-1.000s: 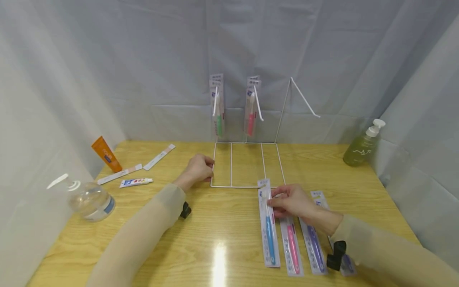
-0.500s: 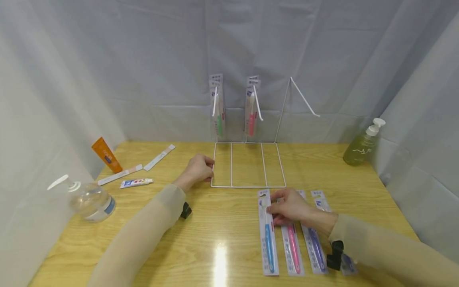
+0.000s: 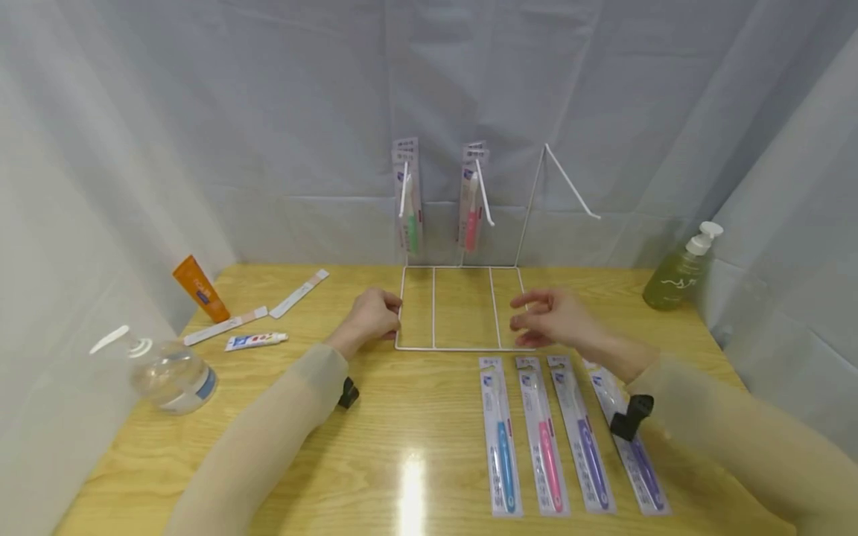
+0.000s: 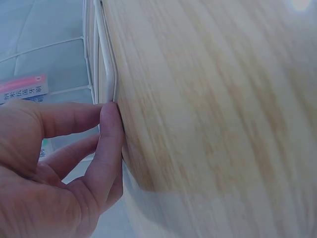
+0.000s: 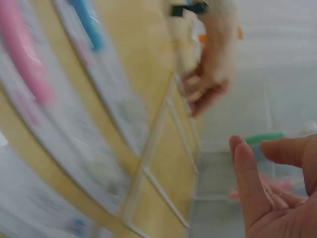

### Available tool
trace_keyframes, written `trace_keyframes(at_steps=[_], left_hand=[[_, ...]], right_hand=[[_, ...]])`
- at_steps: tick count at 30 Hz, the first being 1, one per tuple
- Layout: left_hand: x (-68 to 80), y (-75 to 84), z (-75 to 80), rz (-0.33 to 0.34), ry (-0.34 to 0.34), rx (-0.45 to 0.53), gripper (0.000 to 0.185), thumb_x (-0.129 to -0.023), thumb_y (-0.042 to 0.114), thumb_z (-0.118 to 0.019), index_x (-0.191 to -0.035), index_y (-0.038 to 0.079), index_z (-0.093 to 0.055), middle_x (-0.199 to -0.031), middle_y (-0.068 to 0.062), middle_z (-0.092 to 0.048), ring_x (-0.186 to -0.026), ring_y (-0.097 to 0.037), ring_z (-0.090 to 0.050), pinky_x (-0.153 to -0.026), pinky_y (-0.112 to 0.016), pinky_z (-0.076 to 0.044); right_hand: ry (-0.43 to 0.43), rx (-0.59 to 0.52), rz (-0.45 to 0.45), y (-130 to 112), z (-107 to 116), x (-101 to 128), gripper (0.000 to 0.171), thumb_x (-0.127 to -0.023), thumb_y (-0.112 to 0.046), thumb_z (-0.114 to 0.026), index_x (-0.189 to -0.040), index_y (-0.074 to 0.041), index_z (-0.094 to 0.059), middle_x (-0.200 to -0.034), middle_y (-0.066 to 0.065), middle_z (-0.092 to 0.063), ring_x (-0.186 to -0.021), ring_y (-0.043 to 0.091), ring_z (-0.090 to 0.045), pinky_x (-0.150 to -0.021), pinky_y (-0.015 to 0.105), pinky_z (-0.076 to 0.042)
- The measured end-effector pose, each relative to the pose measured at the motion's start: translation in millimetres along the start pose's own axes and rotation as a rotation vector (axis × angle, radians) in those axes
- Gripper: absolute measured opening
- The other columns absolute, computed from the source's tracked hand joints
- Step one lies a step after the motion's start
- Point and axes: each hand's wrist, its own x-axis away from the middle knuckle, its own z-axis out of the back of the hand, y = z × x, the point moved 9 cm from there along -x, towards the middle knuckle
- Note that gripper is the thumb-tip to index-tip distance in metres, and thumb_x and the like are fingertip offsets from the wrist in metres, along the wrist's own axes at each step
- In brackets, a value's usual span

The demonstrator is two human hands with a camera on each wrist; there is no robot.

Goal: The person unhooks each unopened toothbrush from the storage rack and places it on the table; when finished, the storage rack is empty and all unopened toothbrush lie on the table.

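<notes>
A white wire rack [image 3: 462, 347] stands on the wooden table [image 3: 402, 432]; green [image 3: 410, 201] and pink [image 3: 471, 199] toothbrush packs hang on two of its hooks, and the right hook [image 3: 570, 182] is bare. My left hand [image 3: 389, 316] pinches the left wire of the rack base [image 4: 106, 74]. My right hand [image 3: 526, 320] hovers over the base's front right corner, fingers loosely curled, holding nothing. A blue [image 3: 500, 435], a pink [image 3: 543, 435] and two purple [image 3: 580, 435] toothbrush packs lie side by side in front of the rack.
At the left lie an orange tube [image 3: 199, 287], a small toothpaste tube [image 3: 255, 341], two flat strip packs [image 3: 225, 325] and a clear pump bottle [image 3: 169, 372]. A green pump bottle [image 3: 677, 274] stands at the back right. Grey cloth walls surround the table.
My right hand let go of the blue toothbrush pack after sliding it back into line, then lifted away to the rack's front right corner. The left hand stayed on the rack.
</notes>
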Motion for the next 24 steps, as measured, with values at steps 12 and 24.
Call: trace_keyframes(at_steps=[12, 24], left_hand=[[0.1, -2.2, 0.7, 0.001, -0.002, 0.025, 0.063, -0.090, -0.012, -0.064, -0.153, -0.005, -0.064, -0.128, -0.022, -0.070, -0.089, -0.019, -0.071, -0.075, -0.026, -0.072], [-0.7, 5.0, -4.0, -0.030, 0.009, 0.029, 0.062, -0.089, -0.012, -0.061, -0.151, -0.005, -0.066, -0.121, -0.019, -0.070, -0.077, -0.014, -0.068, -0.069, -0.025, -0.070]], right_hand=[[0.338, -0.018, 0.318, -109, 46, -87, 0.038, -0.104, -0.005, -0.072, -0.138, 0.011, -0.067, -0.107, -0.002, -0.078, -0.088, -0.002, -0.071, -0.079, 0.013, -0.065], [0.464, -0.134, 0.389, -130, 50, -112, 0.030, -0.100, 0.000, -0.079, -0.128, 0.011, -0.074, -0.092, -0.011, -0.076, -0.087, 0.002, -0.071, -0.080, 0.017, -0.067]])
